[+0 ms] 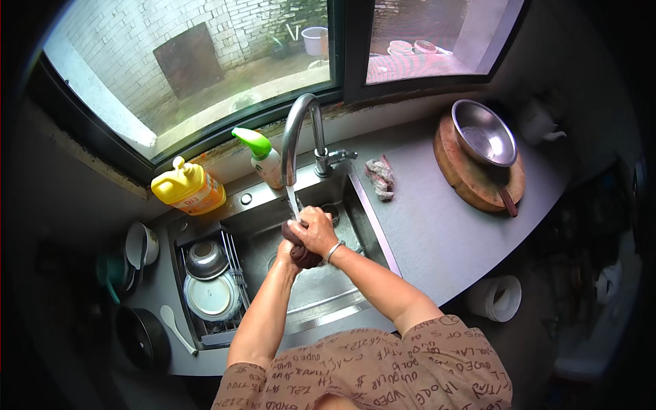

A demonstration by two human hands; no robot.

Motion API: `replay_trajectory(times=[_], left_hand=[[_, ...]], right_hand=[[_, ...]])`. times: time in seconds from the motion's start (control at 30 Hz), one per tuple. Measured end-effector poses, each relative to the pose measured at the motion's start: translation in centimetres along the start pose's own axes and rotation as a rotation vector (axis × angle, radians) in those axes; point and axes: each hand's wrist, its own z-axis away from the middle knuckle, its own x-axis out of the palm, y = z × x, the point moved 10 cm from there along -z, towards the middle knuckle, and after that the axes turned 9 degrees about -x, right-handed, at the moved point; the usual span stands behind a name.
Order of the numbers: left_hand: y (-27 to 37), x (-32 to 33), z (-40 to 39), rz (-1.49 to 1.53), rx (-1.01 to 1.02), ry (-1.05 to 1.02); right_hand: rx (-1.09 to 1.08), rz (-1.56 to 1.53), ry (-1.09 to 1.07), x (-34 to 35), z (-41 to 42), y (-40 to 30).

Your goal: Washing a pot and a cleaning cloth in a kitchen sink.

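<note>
Both my hands squeeze a bunched dark brown cloth (pixel 304 256) over a stainless steel sink (pixel 328 297). My right hand (pixel 315 230), with a silver bangle at the wrist, grips it from above. Lower and to the left, my left hand (pixel 288 255) holds the cloth too, its fingers mostly hidden. A stream of water runs from the curved metal faucet (pixel 290 138) onto the cloth and my right hand.
A drying rack (pixel 238 271) in the sink's left side holds a metal bowl (pixel 206 260) and an upturned plate (pixel 211 296). Behind stand a yellow jug (pixel 189 189) and a spray bottle (pixel 266 166). Rightward lie a rag (pixel 380 178) and a round chopping board (pixel 461 179) under a steel basin (pixel 484 133).
</note>
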Motion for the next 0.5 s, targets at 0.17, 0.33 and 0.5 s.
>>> replay_trajectory(times=[0.17, 0.33, 0.5], left_hand=[[4.3, -4.1, 1.3, -0.452, 0.097, 0.387], [5.4, 0.2, 2.2, -0.854, 0.181, 0.365], [5.8, 1.8, 1.9, -1.060, 0.266, 0.160]], right_hand=[[0.200, -0.398, 0.115, 2.0, 0.8, 7.5], [0.184, -0.658, -0.135, 3.1, 2.7, 8.1], [0.272, -0.404, -0.069, 1.1, 3.1, 8.2]])
